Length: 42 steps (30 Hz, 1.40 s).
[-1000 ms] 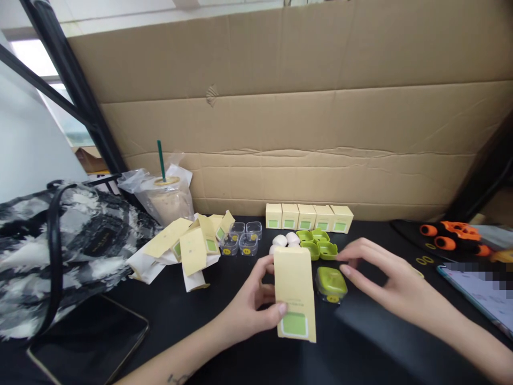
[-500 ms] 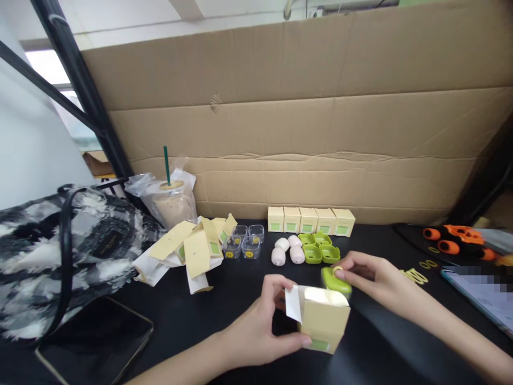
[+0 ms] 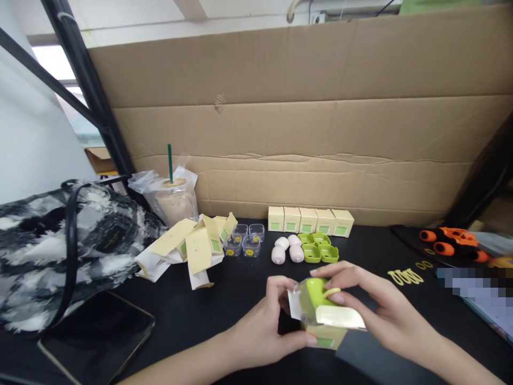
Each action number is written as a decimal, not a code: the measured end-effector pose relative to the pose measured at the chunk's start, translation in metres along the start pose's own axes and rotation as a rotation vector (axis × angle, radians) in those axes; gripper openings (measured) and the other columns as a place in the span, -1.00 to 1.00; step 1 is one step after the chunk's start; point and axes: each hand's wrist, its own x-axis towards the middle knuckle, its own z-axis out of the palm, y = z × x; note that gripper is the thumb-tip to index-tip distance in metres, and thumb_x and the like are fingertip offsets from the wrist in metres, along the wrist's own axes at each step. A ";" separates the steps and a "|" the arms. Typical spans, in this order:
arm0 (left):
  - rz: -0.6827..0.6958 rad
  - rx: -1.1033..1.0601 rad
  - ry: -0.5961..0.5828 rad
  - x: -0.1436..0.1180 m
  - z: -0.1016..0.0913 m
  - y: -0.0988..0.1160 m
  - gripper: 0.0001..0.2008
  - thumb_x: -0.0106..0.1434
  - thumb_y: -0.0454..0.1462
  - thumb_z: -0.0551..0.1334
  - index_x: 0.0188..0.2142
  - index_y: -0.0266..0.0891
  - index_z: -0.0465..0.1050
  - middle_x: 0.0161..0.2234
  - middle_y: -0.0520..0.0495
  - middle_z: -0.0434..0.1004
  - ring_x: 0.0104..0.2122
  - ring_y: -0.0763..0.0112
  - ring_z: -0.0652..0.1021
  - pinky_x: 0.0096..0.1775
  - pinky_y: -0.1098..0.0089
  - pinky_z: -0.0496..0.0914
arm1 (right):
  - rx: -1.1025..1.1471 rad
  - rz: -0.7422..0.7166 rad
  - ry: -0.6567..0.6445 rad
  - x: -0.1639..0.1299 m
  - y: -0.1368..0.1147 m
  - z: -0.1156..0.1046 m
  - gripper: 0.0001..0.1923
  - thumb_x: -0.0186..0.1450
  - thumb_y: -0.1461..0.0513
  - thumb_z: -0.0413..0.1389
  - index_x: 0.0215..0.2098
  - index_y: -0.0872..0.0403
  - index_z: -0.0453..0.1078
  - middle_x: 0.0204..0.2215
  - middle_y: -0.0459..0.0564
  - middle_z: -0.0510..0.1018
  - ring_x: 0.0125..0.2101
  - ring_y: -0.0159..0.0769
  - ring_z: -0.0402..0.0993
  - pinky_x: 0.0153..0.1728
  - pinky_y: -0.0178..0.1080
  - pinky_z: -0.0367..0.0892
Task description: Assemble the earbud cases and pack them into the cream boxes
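My left hand (image 3: pixel 264 326) grips a small pale yellow carton (image 3: pixel 326 331) with a green label, its top flaps open, near the front of the black table (image 3: pixel 224 299). My right hand (image 3: pixel 372 310) holds a green case in a clear shell (image 3: pixel 315 293) at the carton's open mouth, partly inside it. Just behind lie three pink-white pods (image 3: pixel 286 250) and several green trays (image 3: pixel 318 248), then a row of closed yellow cartons (image 3: pixel 310 220).
A heap of flat yellow cartons (image 3: pixel 192 246) and clear plastic cups (image 3: pixel 244 240) lies left of centre, with an iced drink in a bag (image 3: pixel 172 200) behind. A black-and-white bag (image 3: pixel 60 246) and a tablet (image 3: pixel 96 342) sit at left. Orange tools (image 3: pixel 452 240) lie at right. A cardboard wall (image 3: pixel 300 139) closes the back.
My left hand turned the flat carton upright and opened it. My right hand picked the green case off the table and brought it to the carton's mouth.
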 end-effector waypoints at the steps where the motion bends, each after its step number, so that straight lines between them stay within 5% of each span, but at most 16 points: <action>1: 0.005 0.007 0.001 0.000 0.000 0.000 -0.46 0.11 -0.24 0.32 -0.08 -0.13 -0.02 -0.11 -0.11 0.34 -0.17 0.30 0.46 -0.11 0.24 0.36 | -0.037 -0.018 -0.026 -0.001 0.000 -0.003 -0.90 0.33 0.30 0.03 -0.28 0.00 0.37 -0.21 0.03 0.59 -0.20 -0.22 0.55 -0.22 -0.21 0.49; 8: 0.081 0.105 -0.017 -0.001 -0.001 -0.002 -0.42 0.14 -0.21 0.32 0.00 -0.12 -0.03 -0.06 -0.17 0.35 -0.07 0.19 0.46 -0.06 0.21 0.37 | -0.141 -0.026 -0.122 -0.001 -0.006 -0.010 -0.86 0.30 0.33 0.01 -0.25 -0.01 0.36 -0.26 0.00 0.58 -0.23 -0.23 0.54 -0.24 -0.24 0.46; 14: 0.297 0.214 0.013 -0.002 0.001 -0.004 -0.37 0.16 -0.26 0.31 0.03 -0.01 -0.11 0.04 -0.17 0.23 -0.09 0.25 0.47 -0.10 0.25 0.40 | -0.080 0.137 -0.146 -0.002 -0.013 0.000 -0.89 0.30 0.25 0.05 -0.40 0.00 0.33 -0.23 -0.02 0.52 -0.24 -0.24 0.51 -0.23 -0.23 0.45; 17: 0.336 0.230 0.034 -0.002 0.001 -0.004 -0.35 0.14 -0.27 0.33 0.06 -0.02 -0.09 0.07 -0.23 0.15 0.05 0.10 0.39 -0.11 0.25 0.43 | -0.053 0.204 -0.197 -0.005 -0.012 0.005 -0.82 0.36 0.22 -0.01 -0.42 0.00 0.30 -0.22 -0.03 0.46 -0.25 -0.27 0.49 -0.24 -0.24 0.45; 20: 0.323 0.239 0.032 -0.001 0.000 -0.004 -0.31 0.16 -0.27 0.31 0.13 -0.02 -0.09 0.11 -0.26 0.08 0.10 0.06 0.34 -0.09 0.23 0.44 | -0.019 0.236 -0.235 -0.006 -0.006 0.009 -0.80 0.40 0.20 -0.07 -0.36 -0.01 0.31 -0.27 -0.04 0.41 -0.28 -0.31 0.47 -0.23 -0.26 0.45; 24: 0.292 0.229 0.041 -0.002 0.000 -0.005 -0.26 0.19 -0.27 0.28 0.18 0.03 -0.20 0.14 -0.25 0.09 -0.07 0.21 0.48 -0.10 0.20 0.45 | -0.055 0.177 -0.058 -0.007 0.000 0.007 -0.85 0.36 0.20 -0.01 -0.14 -0.05 0.35 -0.27 -0.03 0.42 -0.28 -0.30 0.46 -0.24 -0.27 0.45; 28: 0.270 0.222 0.058 -0.003 -0.001 -0.004 -0.45 0.19 -0.25 0.29 0.05 -0.03 -0.01 0.20 -0.25 0.10 0.06 0.11 0.41 -0.12 0.21 0.44 | -0.006 0.188 0.024 -0.011 -0.002 -0.003 -0.80 0.40 0.15 -0.07 -0.15 -0.06 0.38 -0.39 -0.08 0.53 -0.39 -0.32 0.53 -0.39 -0.36 0.48; 33: 0.172 0.188 0.009 -0.003 -0.004 0.001 -0.51 0.16 -0.24 0.30 0.03 -0.08 0.14 0.27 -0.25 0.01 0.19 0.04 0.26 -0.09 0.23 0.43 | -0.015 0.158 -0.023 -0.015 -0.003 -0.007 -0.69 0.39 0.04 -0.07 0.06 -0.13 0.28 -0.18 -0.03 0.59 -0.19 -0.22 0.57 -0.25 -0.26 0.51; 36: 0.171 0.181 -0.013 -0.002 -0.004 0.002 -0.50 0.14 -0.25 0.31 0.05 -0.08 0.18 0.24 -0.22 0.07 0.20 0.07 0.23 -0.06 0.25 0.42 | -0.063 0.143 -0.049 -0.014 0.000 -0.002 -0.70 0.32 0.14 0.09 0.03 -0.13 0.29 -0.13 -0.03 0.55 -0.13 -0.22 0.53 -0.18 -0.25 0.49; 42: 0.158 0.156 -0.019 0.000 -0.005 0.007 -0.62 0.13 -0.28 0.31 -0.07 -0.15 0.26 0.12 -0.20 0.23 0.07 0.18 0.36 -0.06 0.28 0.39 | -0.017 0.243 -0.035 -0.011 0.007 0.010 -0.79 0.37 0.15 0.01 -0.11 -0.07 0.44 -0.02 0.03 0.44 0.04 -0.19 0.37 0.01 -0.18 0.36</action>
